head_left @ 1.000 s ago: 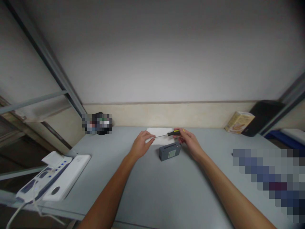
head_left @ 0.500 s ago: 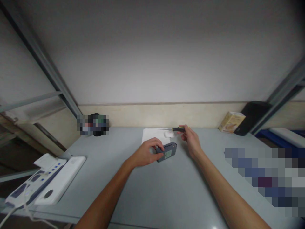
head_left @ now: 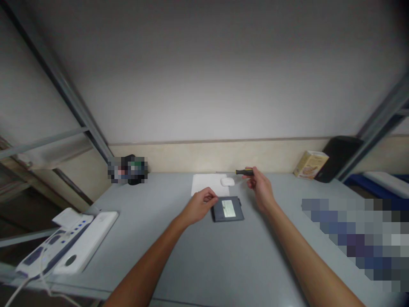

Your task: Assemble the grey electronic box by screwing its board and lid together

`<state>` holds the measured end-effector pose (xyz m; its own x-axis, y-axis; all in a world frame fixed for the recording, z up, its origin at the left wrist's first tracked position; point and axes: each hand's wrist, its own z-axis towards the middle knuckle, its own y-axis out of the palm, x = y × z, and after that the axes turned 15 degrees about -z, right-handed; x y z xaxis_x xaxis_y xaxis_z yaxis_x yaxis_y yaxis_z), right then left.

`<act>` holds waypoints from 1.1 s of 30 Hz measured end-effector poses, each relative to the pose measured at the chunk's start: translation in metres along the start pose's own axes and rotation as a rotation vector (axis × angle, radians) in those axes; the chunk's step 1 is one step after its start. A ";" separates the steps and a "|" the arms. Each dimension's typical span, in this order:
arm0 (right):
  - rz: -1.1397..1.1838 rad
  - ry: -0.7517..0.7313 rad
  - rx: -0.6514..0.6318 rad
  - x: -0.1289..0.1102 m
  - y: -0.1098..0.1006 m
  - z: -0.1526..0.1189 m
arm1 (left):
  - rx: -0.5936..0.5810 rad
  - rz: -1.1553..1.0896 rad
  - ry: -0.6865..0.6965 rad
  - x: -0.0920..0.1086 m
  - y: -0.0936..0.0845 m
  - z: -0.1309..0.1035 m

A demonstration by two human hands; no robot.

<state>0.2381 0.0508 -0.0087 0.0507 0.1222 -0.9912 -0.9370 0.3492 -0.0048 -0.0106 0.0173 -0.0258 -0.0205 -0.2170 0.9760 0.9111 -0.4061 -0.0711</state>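
My left hand (head_left: 200,207) has its fingers curled together at the upper left corner of a flat dark grey box (head_left: 218,213) with a pale label (head_left: 228,209) on its face. The box looks flat on the table, and the fingertips partly hide its corner. In my right hand (head_left: 262,189) is a screwdriver (head_left: 243,172) with a black and yellow handle, gripped by closed fingers. Its thin shaft points left, above the back of the table. Just behind the box are a white sheet of paper (head_left: 204,183) and a small white rounded case (head_left: 227,182).
A white power strip (head_left: 53,247) and a long white box-like object (head_left: 87,243) lie at the left edge, with cables trailing. A yellow carton (head_left: 311,164) and a black panel (head_left: 340,157) stand back right. Blurred patches cover items at back left and right.
The grey box has gone from tilted on edge to flat, its labelled face up. My left fingers have shifted to its corner. The screwdriver stays in my right hand, slightly further right.
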 end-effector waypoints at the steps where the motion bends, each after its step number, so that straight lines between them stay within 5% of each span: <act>1: 0.000 0.003 0.002 0.000 0.000 0.000 | -0.012 0.062 0.002 -0.001 0.000 0.000; 5: 0.000 0.013 0.003 -0.003 0.000 -0.001 | -0.081 0.261 0.050 0.007 -0.003 -0.006; 9: 0.020 0.013 0.006 -0.005 -0.002 0.000 | -0.330 0.320 0.059 0.026 -0.007 -0.014; 11: 0.025 0.004 0.006 -0.005 -0.002 0.001 | -0.365 0.353 0.065 0.032 -0.008 -0.017; 22: 0.031 -0.093 0.052 -0.016 -0.009 0.001 | -0.220 0.309 -0.043 0.036 -0.014 -0.012; 33: -0.071 -0.294 0.196 -0.041 -0.019 -0.008 | -0.099 0.289 0.036 0.030 -0.010 -0.008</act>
<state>0.2511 0.0319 0.0305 0.2375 0.3437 -0.9086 -0.8450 0.5345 -0.0187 -0.0237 0.0077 0.0025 0.2171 -0.3667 0.9046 0.8368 -0.4073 -0.3660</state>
